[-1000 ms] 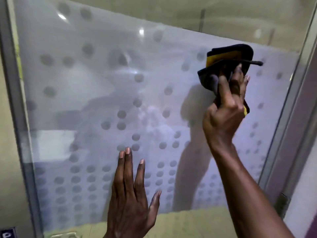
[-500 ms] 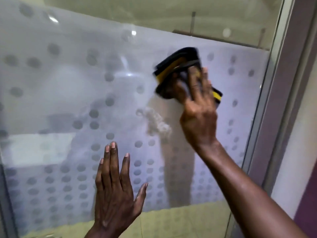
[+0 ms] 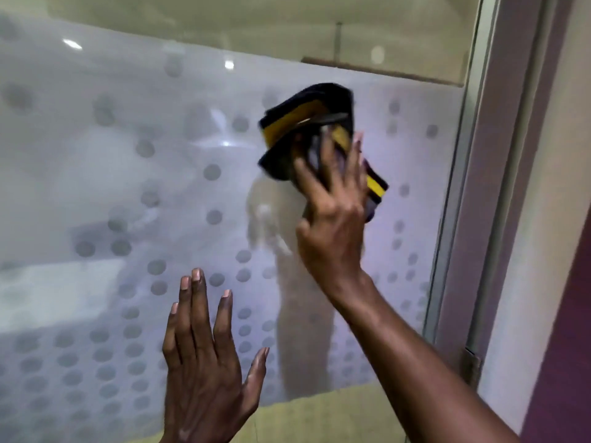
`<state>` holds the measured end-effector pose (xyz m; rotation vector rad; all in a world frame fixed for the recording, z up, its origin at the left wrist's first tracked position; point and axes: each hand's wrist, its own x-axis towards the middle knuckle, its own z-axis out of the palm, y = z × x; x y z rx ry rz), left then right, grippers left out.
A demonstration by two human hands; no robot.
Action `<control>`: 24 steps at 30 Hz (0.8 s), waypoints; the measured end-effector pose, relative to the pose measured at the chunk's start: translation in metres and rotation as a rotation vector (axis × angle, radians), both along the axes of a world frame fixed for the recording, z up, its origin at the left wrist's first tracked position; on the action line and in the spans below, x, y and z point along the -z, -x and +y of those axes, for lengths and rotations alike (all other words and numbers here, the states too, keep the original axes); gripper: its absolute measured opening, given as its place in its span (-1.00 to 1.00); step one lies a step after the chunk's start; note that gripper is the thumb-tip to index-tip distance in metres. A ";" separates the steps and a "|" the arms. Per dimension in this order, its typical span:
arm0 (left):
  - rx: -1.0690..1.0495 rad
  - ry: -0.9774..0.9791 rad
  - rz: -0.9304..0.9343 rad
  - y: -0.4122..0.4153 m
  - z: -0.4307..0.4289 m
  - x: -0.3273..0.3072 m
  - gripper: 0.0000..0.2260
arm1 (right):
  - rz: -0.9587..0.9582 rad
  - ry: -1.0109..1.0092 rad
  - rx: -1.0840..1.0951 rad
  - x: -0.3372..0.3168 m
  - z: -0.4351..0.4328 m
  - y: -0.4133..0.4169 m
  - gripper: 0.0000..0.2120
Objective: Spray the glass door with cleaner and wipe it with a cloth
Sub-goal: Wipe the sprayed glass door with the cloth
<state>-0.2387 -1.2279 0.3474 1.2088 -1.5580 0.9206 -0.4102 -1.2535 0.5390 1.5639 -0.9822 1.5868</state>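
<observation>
I see the right hand (image 3: 332,219) pressing the folded cloth (image 3: 307,129) on the glass door (image 3: 128,187), its long axis slanting up-left beyond the fingers, lower than before; the left hand (image 3: 204,362) stays flat, fingers spread, holding nothing.

dim, even indoor light | ceiling lamp glints on glass door (image 3: 128,174) | cloth (image 3: 307,123) motion-blurred | wide-angle bend at edges

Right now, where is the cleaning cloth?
In the head view, upper right of centre: the cloth is pressed on the glass door under the right hand, near the door frame.
</observation>
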 end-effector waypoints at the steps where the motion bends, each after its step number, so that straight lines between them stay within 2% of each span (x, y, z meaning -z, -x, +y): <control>1: -0.002 0.001 0.007 0.003 -0.001 0.000 -0.09 | 0.190 -0.015 0.022 0.013 0.001 -0.002 -0.15; 2: -0.005 -0.001 0.014 0.004 -0.002 0.001 -0.09 | 0.339 -0.030 0.049 0.025 0.001 0.001 -0.19; 4: -0.015 -0.008 0.020 0.006 -0.004 0.003 -0.09 | 0.491 -0.042 0.108 0.046 0.000 0.019 -0.29; 7: -0.035 -0.003 0.014 0.004 -0.006 0.006 -0.08 | 0.455 -0.023 0.157 0.048 -0.003 0.058 -0.37; 9: -0.043 0.012 0.020 0.002 -0.006 0.008 -0.07 | 0.299 -0.027 0.156 0.032 -0.008 0.089 -0.38; 12: -0.043 0.022 0.029 -0.003 -0.002 0.009 -0.09 | -0.080 -0.083 0.130 0.015 -0.009 0.116 -0.27; 16: -0.082 0.000 0.033 -0.023 0.011 0.014 -0.05 | -0.685 -0.161 0.001 0.022 -0.007 0.095 -0.27; 18: -0.116 -0.017 0.048 -0.038 0.019 0.017 -0.05 | -0.869 -0.156 -0.105 0.020 -0.006 0.068 -0.29; 19: -0.133 -0.021 0.054 -0.046 0.022 0.018 -0.07 | -0.892 -0.148 -0.133 0.020 -0.005 0.050 -0.30; 21: -0.154 -0.027 0.067 -0.060 0.026 0.019 -0.09 | -0.771 -0.117 -0.142 0.024 0.000 0.007 -0.28; 24: -0.188 -0.035 0.098 -0.077 0.032 0.017 -0.11 | -0.321 -0.062 -0.076 0.056 0.008 -0.056 -0.18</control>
